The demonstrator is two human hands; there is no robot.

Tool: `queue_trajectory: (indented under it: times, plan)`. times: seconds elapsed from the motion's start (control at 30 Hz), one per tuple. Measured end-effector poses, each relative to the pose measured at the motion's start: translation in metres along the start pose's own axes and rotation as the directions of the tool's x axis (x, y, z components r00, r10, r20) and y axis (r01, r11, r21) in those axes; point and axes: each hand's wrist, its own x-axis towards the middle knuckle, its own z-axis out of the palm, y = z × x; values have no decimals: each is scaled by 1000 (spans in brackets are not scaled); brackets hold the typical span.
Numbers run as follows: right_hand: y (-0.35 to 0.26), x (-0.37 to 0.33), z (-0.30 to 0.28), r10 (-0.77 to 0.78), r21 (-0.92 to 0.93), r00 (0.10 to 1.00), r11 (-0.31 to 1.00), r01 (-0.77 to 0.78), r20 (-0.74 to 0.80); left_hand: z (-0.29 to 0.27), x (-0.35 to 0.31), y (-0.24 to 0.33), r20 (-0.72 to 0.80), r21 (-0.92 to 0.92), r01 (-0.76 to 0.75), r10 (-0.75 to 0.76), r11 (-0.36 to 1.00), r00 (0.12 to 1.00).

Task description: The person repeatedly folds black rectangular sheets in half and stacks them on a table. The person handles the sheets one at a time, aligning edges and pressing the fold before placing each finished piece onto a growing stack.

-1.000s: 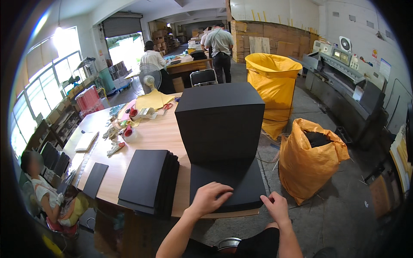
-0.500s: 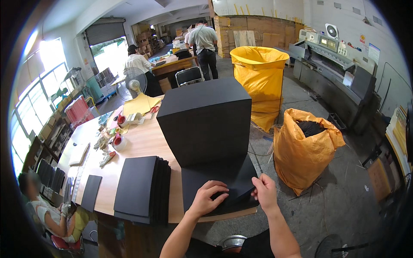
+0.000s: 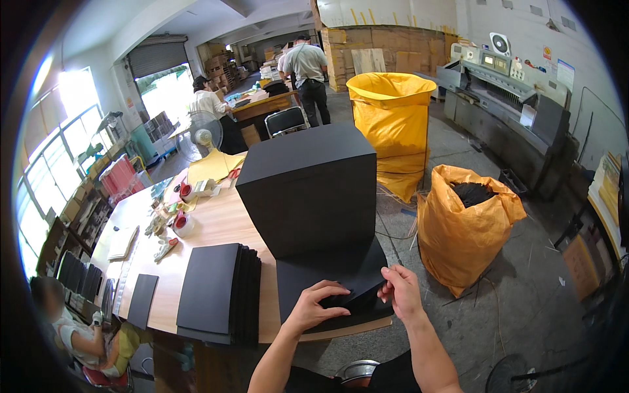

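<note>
Black sheets (image 3: 298, 278) lie in a low pile at the table's front edge, right before me. My right hand (image 3: 401, 293) pinches the near right corner of the top sheet, which bows up off those below. On the same sheet rests my left hand (image 3: 319, 306), its thumb and curved fingers apart. Directly behind stands a tall, squared black block (image 3: 308, 203), apparently many stacked sheets. To the left, a shorter stack of black boards (image 3: 208, 288) sits slightly fanned.
Left on the table (image 3: 219, 223) lie a narrow black board (image 3: 142, 300), tape rolls (image 3: 183, 224) and yellow paper (image 3: 213, 167). An orange sack (image 3: 465, 242) and a yellow bag (image 3: 390, 131) stand to the right. A seated person (image 3: 82, 334) works at left; others stand farther back.
The sheet's near right corner is lifted a little higher, its bend plainer. My left thumb and fingers have spread slightly wider.
</note>
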Motion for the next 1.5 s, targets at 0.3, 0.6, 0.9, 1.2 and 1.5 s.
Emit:
queue_trajectory:
  times: [0.3, 0.6, 0.9, 1.2, 1.5]
  plan:
    - [0, -2, 3, -266, -570, 964, 791, 224, 9, 9, 3, 14, -120, 41, 4, 1, 999, 993]
    - [-2, -2, 1, -9, -99, 1000, 995, 9, -2, 4, 0, 10, -19, 95, -11, 13, 995, 1000]
    - [-2, -1, 6, -36, -180, 999, 983, 30, -30, 5, 2, 12, -42, 83, -31, 35, 996, 999]
    - [1, -3, 3, -34, -106, 999, 994, 33, -10, 4, 0, 12, -11, 98, -43, 44, 994, 999]
    - [-3, -2, 1, 9, -28, 1000, 1000, -9, 17, 7, 3, 19, -47, 157, -87, 95, 984, 994]
